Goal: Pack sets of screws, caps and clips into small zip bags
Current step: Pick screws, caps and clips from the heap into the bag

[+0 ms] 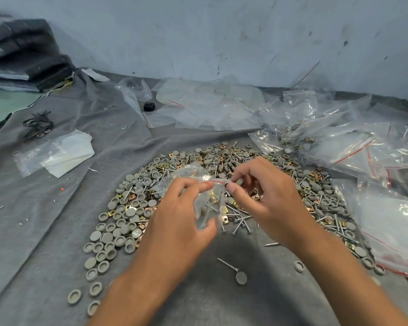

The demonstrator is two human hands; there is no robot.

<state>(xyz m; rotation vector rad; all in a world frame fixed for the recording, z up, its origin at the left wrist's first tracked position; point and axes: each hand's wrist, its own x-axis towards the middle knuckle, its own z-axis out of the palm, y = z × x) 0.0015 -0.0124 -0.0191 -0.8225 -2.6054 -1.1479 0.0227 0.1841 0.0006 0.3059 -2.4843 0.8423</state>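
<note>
Two hands hold one small zip bag over the parts pile. Left hand grips bag's side, thumb + fingers curled round it; right hand pinches the red-striped top edge btwn thumb & forefinger. Bag shows screws + a gold clip inside. Pile = grey caps, gold clips, screws on grey cloth. Filled bags right of pile; empty bags left of pile.
</note>
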